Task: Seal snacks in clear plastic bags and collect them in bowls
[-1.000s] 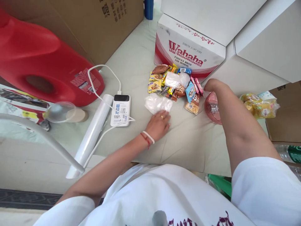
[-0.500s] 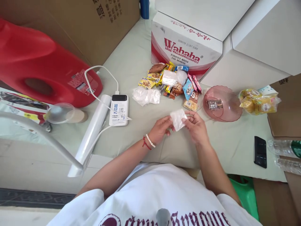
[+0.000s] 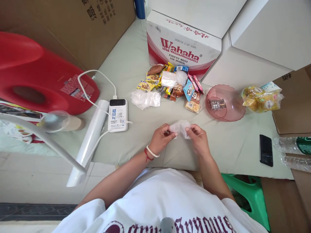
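Observation:
Between my two hands is a thin translucent plastic bag (image 3: 181, 127), crumpled and held just above the cloth-covered table (image 3: 145, 142). My left hand (image 3: 160, 138) pinches its left edge between thumb and fingers. On the other side, my right hand (image 3: 198, 137) grips the right edge the same way. Beyond the hands lies a pile of wrapped snacks (image 3: 178, 90) with white folded plastic on top. Another crumpled clear plastic bag (image 3: 145, 98) rests at the pile's left. A pink glass bowl (image 3: 234, 110) holds a brown cocoa packet (image 3: 218, 105).
A white power bank (image 3: 118, 116) with cables and a plastic roll (image 3: 89, 142) lie left, near a red jug (image 3: 48, 74) and a plastic cup (image 3: 58, 122). A Wahaha carton (image 3: 182, 42) stands behind. Yellow packaged buns (image 3: 263, 98), a phone (image 3: 266, 150) and bottles (image 3: 291, 145) are right.
The plastic bag, earlier a flat folded square, is now loosened and crumpled between my hands. My left hand has shifted its pinch onto the bag's left edge. The camera view has shifted slightly.

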{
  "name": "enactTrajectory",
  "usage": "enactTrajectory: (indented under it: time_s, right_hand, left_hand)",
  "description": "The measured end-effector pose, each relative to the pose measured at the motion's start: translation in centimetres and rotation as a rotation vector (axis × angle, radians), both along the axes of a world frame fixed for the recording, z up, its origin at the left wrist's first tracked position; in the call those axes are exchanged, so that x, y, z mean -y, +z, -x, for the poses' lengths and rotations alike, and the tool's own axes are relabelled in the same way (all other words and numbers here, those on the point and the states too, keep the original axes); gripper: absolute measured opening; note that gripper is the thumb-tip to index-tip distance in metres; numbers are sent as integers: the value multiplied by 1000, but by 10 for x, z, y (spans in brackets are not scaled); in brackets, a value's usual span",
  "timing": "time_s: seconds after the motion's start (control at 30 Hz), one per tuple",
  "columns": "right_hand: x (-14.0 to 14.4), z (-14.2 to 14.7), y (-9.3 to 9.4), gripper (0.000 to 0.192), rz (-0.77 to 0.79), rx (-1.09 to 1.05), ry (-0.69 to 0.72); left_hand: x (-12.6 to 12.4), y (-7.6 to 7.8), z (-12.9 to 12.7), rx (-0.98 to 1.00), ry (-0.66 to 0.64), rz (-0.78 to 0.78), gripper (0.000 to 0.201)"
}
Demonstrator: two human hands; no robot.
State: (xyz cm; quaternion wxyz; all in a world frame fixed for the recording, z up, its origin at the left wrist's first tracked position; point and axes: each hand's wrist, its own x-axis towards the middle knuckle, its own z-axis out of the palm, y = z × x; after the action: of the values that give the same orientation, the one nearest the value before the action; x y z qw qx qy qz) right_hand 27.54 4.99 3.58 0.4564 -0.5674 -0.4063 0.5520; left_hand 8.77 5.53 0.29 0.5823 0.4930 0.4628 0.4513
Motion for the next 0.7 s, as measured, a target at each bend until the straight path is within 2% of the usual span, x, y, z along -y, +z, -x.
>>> enactTrajectory:
  time_s: [0.07, 0.13, 0.2, 0.27, 0.33, 0.43, 0.5, 0.53, 0.63, 0.7]
  right_hand:
    - [0, -15, -4, 28, 25, -57, -85]
    - [4, -33, -6, 30, 68, -34, -56]
    - [11, -45, -5, 30, 45, 138, -52]
    - [18, -47, 0, 26, -81, 364, -96]
    - [21, -38, 7, 27, -214, 461, -49]
    - [13, -9, 14, 37, -332, 394, 235]
    - [3, 10, 15, 22, -447, 394, 342]
    - [-2, 18, 14, 15, -510, 406, 359]
    - [-10, 28, 14, 18, -631, 439, 381]
    - [-8, 25, 12, 19, -662, 472, 392]
  left_hand:
    - [0, 0, 13, 92, 1, 110, 38]
    - [1, 2, 26, 141, -8, 162, 40]
    - [3, 6, 33, 155, -30, 164, 41]
    - [4, 10, 34, 141, -46, 141, 43]
    - [5, 13, 30, 81, -56, 88, 45]
    - [7, 17, 23, -42, -79, -18, 41]
    - [8, 19, 20, -60, -103, -45, 39]
    - [9, 21, 20, -30, -124, -32, 39]
    - [10, 23, 22, 115, -141, 73, 41]
    - [8, 22, 23, 177, -50, 154, 42]
